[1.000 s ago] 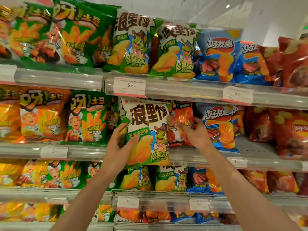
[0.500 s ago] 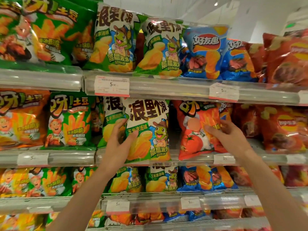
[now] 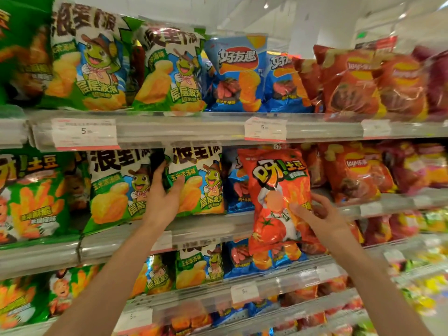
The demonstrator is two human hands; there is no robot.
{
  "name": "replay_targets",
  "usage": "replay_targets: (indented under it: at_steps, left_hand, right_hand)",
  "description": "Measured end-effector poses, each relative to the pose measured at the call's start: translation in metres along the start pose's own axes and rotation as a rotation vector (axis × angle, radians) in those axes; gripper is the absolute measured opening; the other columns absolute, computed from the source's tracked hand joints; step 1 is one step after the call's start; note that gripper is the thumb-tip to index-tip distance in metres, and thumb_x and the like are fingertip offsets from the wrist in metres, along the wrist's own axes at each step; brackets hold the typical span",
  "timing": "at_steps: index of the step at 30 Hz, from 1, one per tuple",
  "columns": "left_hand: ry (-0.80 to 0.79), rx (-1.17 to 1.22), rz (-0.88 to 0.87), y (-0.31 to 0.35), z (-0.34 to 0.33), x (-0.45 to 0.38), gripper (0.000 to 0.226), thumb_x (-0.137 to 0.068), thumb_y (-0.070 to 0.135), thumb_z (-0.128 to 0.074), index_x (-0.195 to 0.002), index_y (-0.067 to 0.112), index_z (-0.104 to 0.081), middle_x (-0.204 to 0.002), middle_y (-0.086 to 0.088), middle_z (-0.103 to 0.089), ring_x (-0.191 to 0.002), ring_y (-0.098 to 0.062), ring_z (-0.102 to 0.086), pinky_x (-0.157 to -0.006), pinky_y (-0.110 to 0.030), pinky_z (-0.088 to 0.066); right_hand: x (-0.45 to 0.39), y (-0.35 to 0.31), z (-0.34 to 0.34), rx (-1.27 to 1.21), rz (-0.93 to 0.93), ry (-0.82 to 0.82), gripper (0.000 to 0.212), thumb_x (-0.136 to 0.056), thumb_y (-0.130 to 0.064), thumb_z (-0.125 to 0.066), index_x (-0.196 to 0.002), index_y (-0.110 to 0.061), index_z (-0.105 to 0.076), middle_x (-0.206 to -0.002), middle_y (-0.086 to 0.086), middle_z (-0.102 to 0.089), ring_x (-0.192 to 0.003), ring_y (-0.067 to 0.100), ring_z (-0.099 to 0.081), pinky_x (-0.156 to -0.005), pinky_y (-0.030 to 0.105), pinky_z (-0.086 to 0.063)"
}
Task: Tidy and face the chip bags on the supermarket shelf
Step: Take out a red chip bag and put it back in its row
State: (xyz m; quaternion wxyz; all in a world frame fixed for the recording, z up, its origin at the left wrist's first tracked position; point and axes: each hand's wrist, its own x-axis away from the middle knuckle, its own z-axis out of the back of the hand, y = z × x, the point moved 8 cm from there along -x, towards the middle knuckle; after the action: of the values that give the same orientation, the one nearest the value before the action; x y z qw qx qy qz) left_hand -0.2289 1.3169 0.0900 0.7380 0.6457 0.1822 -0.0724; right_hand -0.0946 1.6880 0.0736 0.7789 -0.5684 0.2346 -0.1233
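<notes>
My left hand grips the left edge of a green frog chip bag that stands upright on the middle shelf, beside a second green frog bag. My right hand holds a red tomato chip bag by its right side. That bag hangs in front of the shelf edge, tilted a little, and covers part of the blue bags behind it.
The upper shelf carries green, blue and red bags behind a clear rail with price tags. Red Lay's bags fill the middle shelf's right side. Green potato-stick bags stand at the left. Lower shelves hold more bags.
My right hand has pulled the red tomato bag out of the row and down in front of the shelf edge. My left hand has slid to the green bag's left edge. The view shifted right.
</notes>
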Motion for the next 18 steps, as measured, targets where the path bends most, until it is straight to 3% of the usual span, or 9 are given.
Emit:
replay_targets:
  at_steps: [2,4,6,9,11,14,16,18]
  left_hand:
    - [-0.011,-0.017,0.027,-0.007,-0.005,-0.002,0.061,-0.100,0.039,-0.055,-0.154,0.037,-0.026,-0.139,0.012,-0.047,-0.117,-0.008,-0.050,-0.101,-0.026,-0.040]
    - [-0.043,-0.063,0.057,-0.015,-0.010,-0.002,0.062,-0.102,0.041,-0.050,-0.156,0.034,-0.021,-0.134,0.015,-0.044,-0.114,-0.003,-0.045,-0.097,-0.021,-0.034]
    - [-0.072,-0.125,0.094,-0.024,-0.012,-0.001,0.064,-0.103,0.043,-0.046,-0.158,0.030,-0.015,-0.141,0.011,-0.044,-0.123,-0.007,-0.042,-0.098,-0.022,-0.028]
    - [-0.076,-0.226,0.032,-0.019,-0.012,0.003,0.067,-0.104,0.041,-0.045,-0.159,0.027,-0.009,-0.147,0.009,-0.043,-0.137,-0.021,-0.043,-0.103,-0.025,-0.028]
    - [-0.068,-0.234,-0.098,-0.005,-0.011,0.009,0.067,-0.104,0.034,-0.047,-0.159,0.028,-0.009,-0.149,0.015,-0.037,-0.139,-0.017,-0.041,-0.111,-0.026,-0.029]
    - [-0.042,-0.323,-0.212,0.006,-0.007,0.019,0.069,-0.102,0.032,-0.051,-0.159,0.028,-0.013,-0.163,0.000,-0.026,-0.149,-0.019,-0.026,-0.120,-0.040,-0.026]
    - [0.000,-0.396,-0.245,0.011,-0.002,0.027,0.066,-0.101,0.034,-0.054,-0.158,0.028,-0.021,-0.164,-0.005,-0.021,-0.151,-0.021,-0.020,-0.120,-0.039,-0.022]
    - [0.055,-0.411,-0.350,0.026,-0.002,0.038,0.057,-0.100,0.031,-0.057,-0.152,0.023,-0.036,-0.159,-0.006,-0.030,-0.146,-0.021,-0.028,-0.118,-0.040,-0.027]
  right_hand:
    - [0.002,0.000,0.004,-0.003,0.010,0.007,0.057,-0.041,-0.087,-0.076,-0.093,-0.070,-0.060,-0.090,-0.034,-0.069,-0.083,-0.016,-0.064,-0.055,0.004,-0.047]
    - [0.002,0.002,0.004,-0.004,0.005,-0.001,0.053,-0.045,-0.086,-0.077,-0.092,-0.072,-0.059,-0.092,-0.034,-0.068,-0.087,-0.014,-0.064,-0.059,0.008,-0.048]
    - [0.002,0.005,0.000,-0.025,-0.008,-0.019,0.050,-0.051,-0.080,-0.078,-0.096,-0.068,-0.060,-0.103,-0.029,-0.065,-0.094,-0.009,-0.062,-0.068,0.016,-0.047]
    - [0.002,0.009,-0.008,-0.029,-0.028,-0.060,0.077,-0.050,-0.079,-0.076,-0.119,-0.051,-0.060,-0.115,-0.017,-0.064,-0.096,-0.003,-0.062,-0.069,0.021,-0.048]
    - [0.002,0.012,-0.013,-0.032,-0.027,-0.076,0.092,-0.048,-0.083,-0.077,-0.128,-0.042,-0.059,-0.118,-0.011,-0.067,-0.101,0.006,-0.065,-0.074,0.027,-0.051]
    - [0.003,0.013,-0.018,-0.060,-0.026,-0.100,0.087,-0.048,-0.083,-0.078,-0.124,-0.045,-0.060,-0.117,-0.009,-0.070,-0.104,0.012,-0.068,-0.087,0.038,-0.055]
    - [0.003,0.012,-0.022,-0.087,-0.025,-0.120,0.084,-0.051,-0.080,-0.079,-0.125,-0.044,-0.059,-0.117,-0.007,-0.072,-0.103,0.014,-0.070,-0.089,0.041,-0.056]
    - [0.004,0.011,-0.025,-0.107,-0.026,-0.129,0.082,-0.053,-0.078,-0.080,-0.124,-0.043,-0.059,-0.116,-0.006,-0.073,-0.099,0.015,-0.072,-0.085,0.039,-0.058]
